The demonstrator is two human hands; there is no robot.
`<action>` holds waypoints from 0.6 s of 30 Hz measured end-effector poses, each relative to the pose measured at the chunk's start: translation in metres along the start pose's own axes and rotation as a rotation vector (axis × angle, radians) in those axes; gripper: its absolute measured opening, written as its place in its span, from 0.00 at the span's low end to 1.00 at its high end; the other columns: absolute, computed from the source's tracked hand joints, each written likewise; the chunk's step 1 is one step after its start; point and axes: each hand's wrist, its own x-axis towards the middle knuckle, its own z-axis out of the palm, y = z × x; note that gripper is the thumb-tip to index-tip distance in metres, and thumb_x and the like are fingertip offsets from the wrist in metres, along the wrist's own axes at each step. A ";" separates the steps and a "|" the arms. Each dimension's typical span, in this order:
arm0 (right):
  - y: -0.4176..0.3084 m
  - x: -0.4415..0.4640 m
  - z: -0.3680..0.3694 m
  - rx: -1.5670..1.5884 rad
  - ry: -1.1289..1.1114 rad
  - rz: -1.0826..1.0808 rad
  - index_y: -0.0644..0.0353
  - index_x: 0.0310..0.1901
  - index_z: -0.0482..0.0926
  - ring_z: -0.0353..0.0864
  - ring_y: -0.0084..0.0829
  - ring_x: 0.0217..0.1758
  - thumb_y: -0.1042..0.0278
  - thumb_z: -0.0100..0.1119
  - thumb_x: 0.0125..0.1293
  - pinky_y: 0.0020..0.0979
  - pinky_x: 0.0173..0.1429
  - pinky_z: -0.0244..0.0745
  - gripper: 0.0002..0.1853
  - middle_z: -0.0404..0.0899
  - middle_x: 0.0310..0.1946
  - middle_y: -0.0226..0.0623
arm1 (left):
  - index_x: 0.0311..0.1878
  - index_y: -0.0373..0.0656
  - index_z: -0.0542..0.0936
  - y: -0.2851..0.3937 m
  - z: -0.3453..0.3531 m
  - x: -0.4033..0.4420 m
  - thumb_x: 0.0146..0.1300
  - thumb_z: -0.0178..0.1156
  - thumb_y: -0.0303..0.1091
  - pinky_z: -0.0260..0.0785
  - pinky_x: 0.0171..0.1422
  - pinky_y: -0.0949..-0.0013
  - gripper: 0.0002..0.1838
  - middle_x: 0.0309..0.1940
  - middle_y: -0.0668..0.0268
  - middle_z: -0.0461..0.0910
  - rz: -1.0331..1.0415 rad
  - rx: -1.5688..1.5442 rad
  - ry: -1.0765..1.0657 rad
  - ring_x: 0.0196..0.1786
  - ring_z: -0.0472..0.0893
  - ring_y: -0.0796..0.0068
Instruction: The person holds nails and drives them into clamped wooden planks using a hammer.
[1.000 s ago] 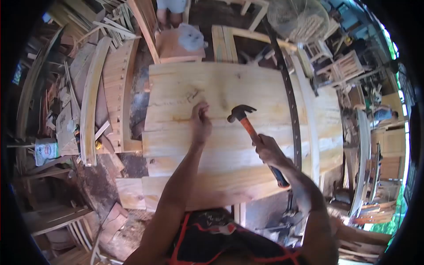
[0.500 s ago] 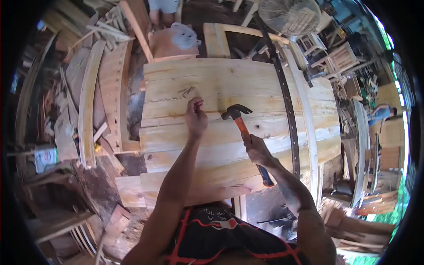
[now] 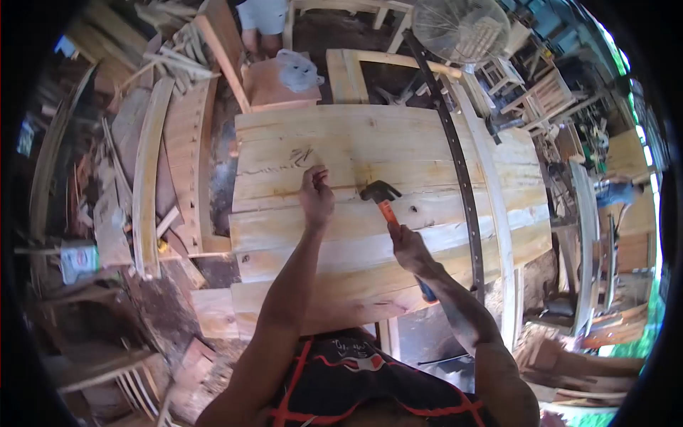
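The right hand (image 3: 411, 250) is clamped round the handle of a hammer (image 3: 388, 212), toward 4 o'clock from the middle of the view. The hammer's dark head is above the planks (image 3: 341, 260), near the middle of the view, with its claw toward 3 o'clock; whether it touches the wood I cannot tell. Its orange handle slants down toward 5 o'clock, and a blue end shows past the hand.

The left hand (image 3: 318, 196) is at 10 o'clock from the middle, over the planks, its fingers curled in near the thumb. I cannot tell if the fingertips meet or pinch something small. The two hands are apart, with the hammer head between them at 3 o'clock from the left hand.

The planks lie side by side in a broad panel. Dark marks (image 3: 301, 154) show on the wood at 11 o'clock from the left hand. A dark bar with holes (image 3: 455, 153) crosses the panel from 1 to 4 o'clock, just beside a pale wooden strip (image 3: 491, 192).

At 11 o'clock, beyond the panel, a plastic bag (image 3: 297, 71) rests on a wooden surface, near the legs of a person in pale shorts (image 3: 263, 18). A round fan (image 3: 462, 30) is at 1 o'clock.
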 end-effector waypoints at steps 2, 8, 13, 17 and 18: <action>-0.004 -0.003 -0.014 -0.116 0.197 -0.159 0.68 0.38 0.74 0.79 0.60 0.27 0.51 0.42 0.78 0.52 0.30 0.70 0.23 0.76 0.20 0.59 | 0.50 0.33 0.76 0.006 0.008 0.023 0.63 0.44 0.11 0.75 0.56 0.70 0.16 0.42 0.58 0.82 0.028 0.068 -0.014 0.46 0.83 0.70; -0.130 -0.016 -0.140 0.576 0.561 -0.236 0.57 0.31 0.68 0.61 0.15 0.15 0.46 0.32 0.81 0.22 0.19 0.58 0.26 0.63 0.15 0.23 | 0.50 0.32 0.76 -0.002 0.000 0.001 0.64 0.44 0.12 0.75 0.56 0.71 0.15 0.42 0.59 0.81 -0.017 0.062 -0.028 0.46 0.82 0.72; -0.130 0.005 -0.176 0.760 0.553 -0.274 0.59 0.32 0.69 0.62 0.19 0.12 0.42 0.35 0.79 0.24 0.17 0.59 0.28 0.62 0.13 0.26 | 0.50 0.32 0.76 -0.006 0.001 0.001 0.64 0.44 0.12 0.76 0.56 0.73 0.15 0.42 0.59 0.81 -0.073 -0.024 0.026 0.46 0.83 0.72; -0.121 0.034 -0.208 0.939 0.119 0.123 0.59 0.40 0.71 0.62 0.17 0.15 0.41 0.48 0.75 0.22 0.15 0.61 0.24 0.61 0.17 0.22 | 0.50 0.32 0.76 -0.006 0.001 0.001 0.65 0.44 0.12 0.76 0.55 0.73 0.15 0.42 0.60 0.81 -0.047 -0.061 0.016 0.46 0.83 0.72; -0.101 0.052 -0.199 0.939 0.113 0.131 0.59 0.40 0.71 0.62 0.17 0.15 0.41 0.48 0.75 0.22 0.15 0.61 0.24 0.61 0.17 0.22 | 0.50 0.33 0.76 -0.009 0.001 -0.001 0.65 0.44 0.12 0.77 0.55 0.72 0.15 0.42 0.60 0.81 -0.040 -0.071 0.020 0.47 0.83 0.72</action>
